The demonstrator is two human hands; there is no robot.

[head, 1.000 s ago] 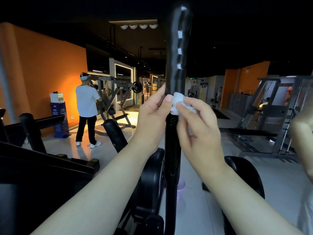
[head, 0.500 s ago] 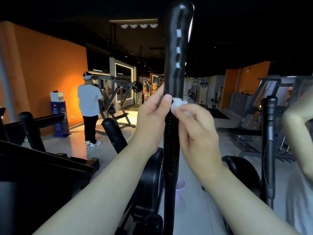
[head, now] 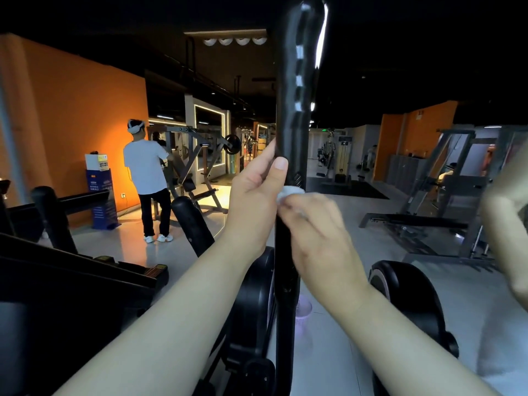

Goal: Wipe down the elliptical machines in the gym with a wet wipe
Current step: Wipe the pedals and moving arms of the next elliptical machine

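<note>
Gripping elliptical handle [head: 293,110] with left hand [head: 254,201] curled round it, likely to stop swing, pressing wet wipe [head: 288,192] pinched in right hand [head: 317,232] against shaft.

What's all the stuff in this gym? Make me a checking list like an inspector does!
Surface: pale, glossy floor.
Job's things: black elliptical handlebar stands upright; white wet wipe is pressed against it.
Clutter: small pale basket on the floor behind the handlebar.
Hands: left hand grips the handlebar; right hand, blurred, holds the wet wipe just below it.
Cables: nothing seen.
Surroundings: orange wall, person in a white shirt facing away, weight machine on the right, dark ceiling.
</note>
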